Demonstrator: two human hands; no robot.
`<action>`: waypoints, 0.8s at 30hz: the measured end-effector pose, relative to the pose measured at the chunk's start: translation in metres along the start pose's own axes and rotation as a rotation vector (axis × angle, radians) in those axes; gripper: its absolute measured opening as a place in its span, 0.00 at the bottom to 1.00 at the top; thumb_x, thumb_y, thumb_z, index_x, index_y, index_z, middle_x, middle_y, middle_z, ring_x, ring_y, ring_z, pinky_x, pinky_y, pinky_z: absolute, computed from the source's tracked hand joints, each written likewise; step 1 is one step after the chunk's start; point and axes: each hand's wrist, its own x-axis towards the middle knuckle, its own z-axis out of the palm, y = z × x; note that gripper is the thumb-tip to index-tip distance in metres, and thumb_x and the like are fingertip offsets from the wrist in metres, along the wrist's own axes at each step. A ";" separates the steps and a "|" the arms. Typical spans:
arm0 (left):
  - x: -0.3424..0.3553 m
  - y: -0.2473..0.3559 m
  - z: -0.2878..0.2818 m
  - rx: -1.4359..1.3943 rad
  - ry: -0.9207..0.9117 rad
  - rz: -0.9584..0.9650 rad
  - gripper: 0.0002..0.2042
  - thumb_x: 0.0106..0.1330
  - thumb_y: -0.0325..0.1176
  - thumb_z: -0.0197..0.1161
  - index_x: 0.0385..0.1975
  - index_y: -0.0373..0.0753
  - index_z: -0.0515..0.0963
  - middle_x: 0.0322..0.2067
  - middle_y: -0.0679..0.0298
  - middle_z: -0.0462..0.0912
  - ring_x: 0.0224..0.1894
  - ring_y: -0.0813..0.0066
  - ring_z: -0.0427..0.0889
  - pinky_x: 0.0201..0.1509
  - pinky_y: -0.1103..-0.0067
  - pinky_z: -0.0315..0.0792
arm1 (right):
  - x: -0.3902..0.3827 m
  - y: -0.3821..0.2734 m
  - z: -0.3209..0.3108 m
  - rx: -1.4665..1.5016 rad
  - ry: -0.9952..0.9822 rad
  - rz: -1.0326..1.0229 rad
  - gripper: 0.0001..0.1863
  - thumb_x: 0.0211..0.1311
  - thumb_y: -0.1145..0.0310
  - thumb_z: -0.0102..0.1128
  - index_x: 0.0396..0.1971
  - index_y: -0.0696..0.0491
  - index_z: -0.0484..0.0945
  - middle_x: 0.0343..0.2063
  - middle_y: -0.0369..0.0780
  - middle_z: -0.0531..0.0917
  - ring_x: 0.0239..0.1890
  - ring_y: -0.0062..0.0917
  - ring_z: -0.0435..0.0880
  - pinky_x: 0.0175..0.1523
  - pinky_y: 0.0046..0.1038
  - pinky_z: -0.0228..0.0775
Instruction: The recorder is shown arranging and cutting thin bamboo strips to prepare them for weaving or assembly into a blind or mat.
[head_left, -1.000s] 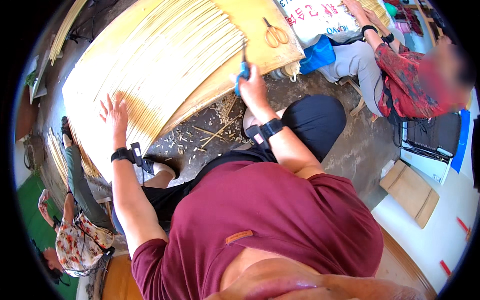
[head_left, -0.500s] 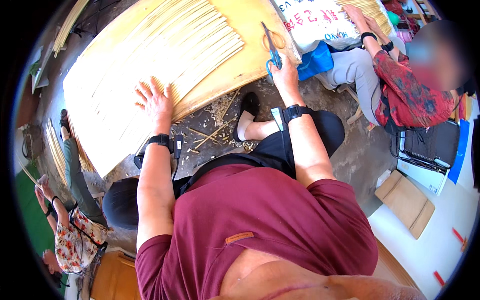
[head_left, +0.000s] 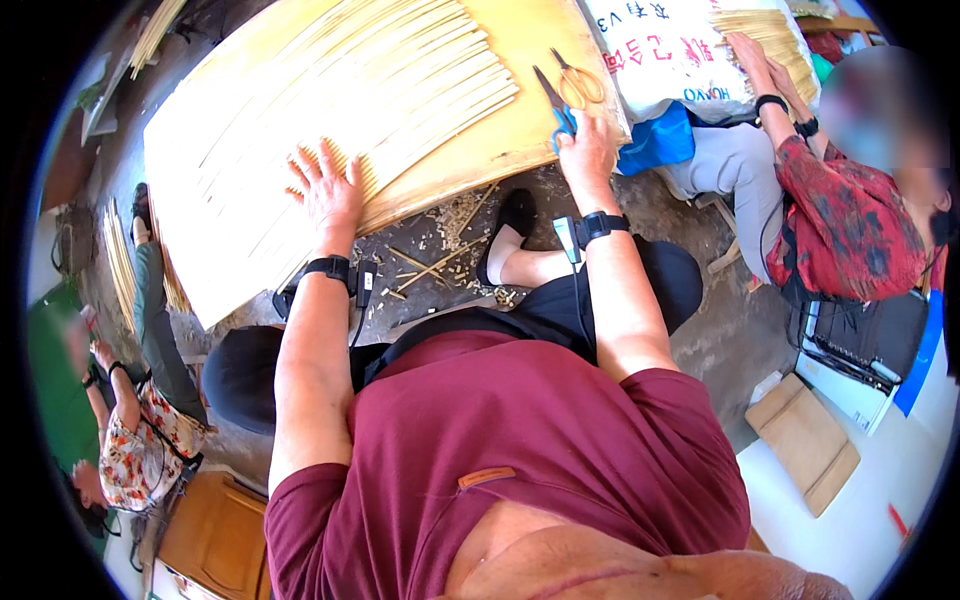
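Observation:
My left hand [head_left: 332, 192] lies with its fingers spread over the near edge of a wide layer of thin pale sticks [head_left: 440, 80]. The sticks cover much of a wooden board [head_left: 400, 212], and glare washes out those at the left. My right hand [head_left: 588, 152] is closed round the blue handles of a pair of scissors [head_left: 560, 112] at the board's right end, blades pointing away from me. A second pair of scissors with orange handles [head_left: 580, 88] rests on the board just beyond that hand.
Stick offcuts [head_left: 440, 255] litter the floor below the board. At the right, a person in a red patterned top [head_left: 850, 220] handles sticks on a white printed sack [head_left: 655, 50]. Another person in a flowered top [head_left: 150, 450] sits at the left. Stick bundles [head_left: 120, 265] stand beside the board.
The blue-handled scissors have shifted and now tilt leftward, apart from the orange-handled pair. My left hand remains spread on the sticks. The whole view has slid slightly right.

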 end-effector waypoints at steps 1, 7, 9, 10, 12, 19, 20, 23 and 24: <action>0.000 -0.001 0.001 -0.009 -0.008 0.008 0.34 0.66 0.61 0.42 0.69 0.51 0.50 0.70 0.52 0.42 0.72 0.52 0.37 0.69 0.49 0.36 | 0.001 0.007 0.004 0.022 0.035 -0.053 0.21 0.43 0.74 0.63 0.42 0.51 0.76 0.33 0.45 0.76 0.40 0.42 0.75 0.45 0.42 0.66; 0.001 -0.009 0.004 -0.114 0.036 0.076 0.33 0.65 0.59 0.44 0.68 0.50 0.53 0.70 0.51 0.42 0.72 0.52 0.35 0.69 0.49 0.35 | 0.004 0.028 -0.012 -0.056 0.047 -0.033 0.23 0.41 0.78 0.64 0.43 0.50 0.77 0.39 0.43 0.78 0.45 0.40 0.76 0.50 0.41 0.66; -0.002 -0.024 0.005 -0.071 0.050 0.131 0.33 0.65 0.59 0.44 0.68 0.51 0.53 0.70 0.52 0.42 0.72 0.53 0.35 0.69 0.49 0.34 | 0.004 0.019 -0.009 -0.067 0.063 -0.051 0.22 0.41 0.78 0.63 0.42 0.50 0.77 0.39 0.43 0.78 0.46 0.40 0.76 0.52 0.40 0.66; -0.004 -0.031 0.006 -0.066 0.052 0.115 0.33 0.65 0.59 0.44 0.68 0.51 0.53 0.70 0.52 0.42 0.72 0.53 0.35 0.69 0.49 0.34 | 0.006 0.010 -0.012 -0.011 0.088 -0.099 0.21 0.43 0.78 0.61 0.42 0.51 0.78 0.40 0.43 0.78 0.47 0.40 0.75 0.53 0.39 0.66; -0.011 -0.051 0.007 -0.045 0.072 0.172 0.33 0.65 0.59 0.44 0.68 0.52 0.53 0.70 0.53 0.42 0.72 0.54 0.36 0.69 0.49 0.34 | 0.010 -0.012 -0.012 0.058 0.106 -0.159 0.19 0.44 0.78 0.60 0.41 0.52 0.78 0.41 0.43 0.78 0.47 0.39 0.75 0.54 0.38 0.65; -0.019 -0.118 0.016 -0.086 0.139 0.349 0.32 0.64 0.59 0.45 0.67 0.55 0.55 0.70 0.57 0.44 0.72 0.55 0.39 0.70 0.52 0.35 | 0.006 -0.138 0.029 0.480 -0.056 -0.565 0.10 0.55 0.74 0.54 0.37 0.53 0.79 0.37 0.41 0.80 0.42 0.36 0.77 0.49 0.35 0.67; -0.019 -0.123 0.016 -0.080 0.132 0.338 0.32 0.64 0.59 0.45 0.67 0.55 0.55 0.70 0.57 0.44 0.72 0.55 0.39 0.70 0.52 0.35 | 0.005 -0.157 0.046 0.520 -0.092 -0.646 0.10 0.56 0.72 0.53 0.37 0.53 0.79 0.36 0.41 0.80 0.41 0.36 0.77 0.49 0.34 0.67; -0.018 -0.124 0.016 -0.085 0.153 0.350 0.32 0.64 0.59 0.45 0.67 0.55 0.56 0.70 0.58 0.44 0.72 0.55 0.41 0.70 0.52 0.35 | 0.014 -0.205 0.088 0.483 -0.232 -0.760 0.09 0.56 0.70 0.53 0.36 0.50 0.80 0.35 0.39 0.79 0.44 0.35 0.76 0.50 0.36 0.66; -0.019 -0.125 0.015 -0.083 0.151 0.344 0.32 0.64 0.59 0.45 0.67 0.55 0.56 0.70 0.58 0.44 0.72 0.55 0.41 0.70 0.52 0.35 | 0.018 -0.222 0.096 0.487 -0.236 -0.763 0.09 0.56 0.70 0.53 0.36 0.50 0.80 0.35 0.39 0.79 0.44 0.35 0.76 0.50 0.36 0.66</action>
